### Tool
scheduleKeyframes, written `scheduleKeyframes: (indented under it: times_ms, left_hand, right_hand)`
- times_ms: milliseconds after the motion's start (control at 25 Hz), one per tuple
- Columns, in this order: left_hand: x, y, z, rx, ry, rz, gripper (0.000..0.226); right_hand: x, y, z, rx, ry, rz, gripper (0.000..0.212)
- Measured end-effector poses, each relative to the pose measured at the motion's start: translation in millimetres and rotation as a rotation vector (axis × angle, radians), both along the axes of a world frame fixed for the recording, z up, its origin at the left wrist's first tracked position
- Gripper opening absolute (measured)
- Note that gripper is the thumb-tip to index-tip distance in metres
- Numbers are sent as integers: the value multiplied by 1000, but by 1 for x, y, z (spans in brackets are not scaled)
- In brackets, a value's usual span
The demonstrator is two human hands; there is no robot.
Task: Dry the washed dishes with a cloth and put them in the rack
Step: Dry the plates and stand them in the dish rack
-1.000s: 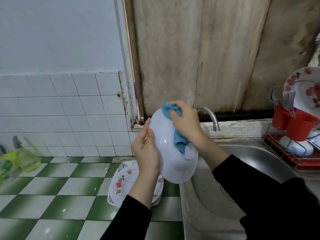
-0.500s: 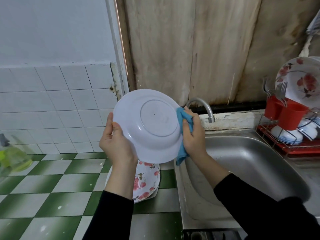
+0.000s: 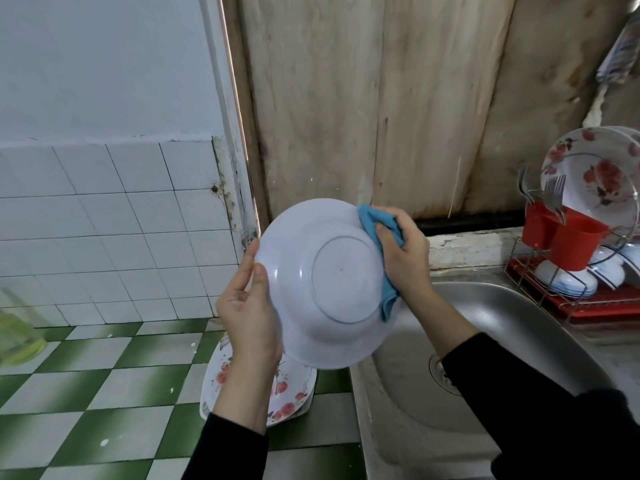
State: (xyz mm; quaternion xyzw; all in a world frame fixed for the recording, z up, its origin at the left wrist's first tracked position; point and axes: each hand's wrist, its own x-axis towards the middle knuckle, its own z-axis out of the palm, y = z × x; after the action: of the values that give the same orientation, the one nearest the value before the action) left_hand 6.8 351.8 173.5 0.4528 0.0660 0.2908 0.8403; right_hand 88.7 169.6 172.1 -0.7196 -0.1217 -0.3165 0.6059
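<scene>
White dish [image 3: 325, 282] is held up over the bench [image 3: 104, 393] edge, underside to camera: left hand [image 3: 249, 310] grips its left rim, right hand [image 3: 403, 261] clenches a blue cloth [image 3: 370, 216] against the right rim. A stack of floral plates [image 3: 294, 389] lies on the bench below it, with the sink [image 3: 502, 323] to the right. Far-right rack [image 3: 595, 306] holds an upright floral plate [image 3: 595, 174], bowls [image 3: 568, 282] low down, and a red cutlery cup [image 3: 575, 244] with forks [image 3: 554, 192].

bowl [image 3: 329, 282] base turned to camera, cloth [image 3: 375, 221] shifted up the rim
</scene>
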Motion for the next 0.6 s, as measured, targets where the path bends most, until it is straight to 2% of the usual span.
scheduleKeyframes:
  times_ms: [120,280,360,480,600]
  left_hand:
    - [-4,-1,2,40,-59,-8,28]
    - [-7,0,12,-154,-73,93,25]
    - [-7,3,12,-178,-70,92,25]
    - [-9,8,8,-86,-73,30,26]
    - [-15,1,3,41,-108,-71,27]
  right_hand:
    - [-3,3,13,-72,-88,69,27]
    - [-10,9,-18,145,-101,98,28]
    - [-21,18,-48,211,-59,95,33]
    - [-25,16,-45,229,-46,103,27]
    - [-18,8,2,52,-54,167,25]
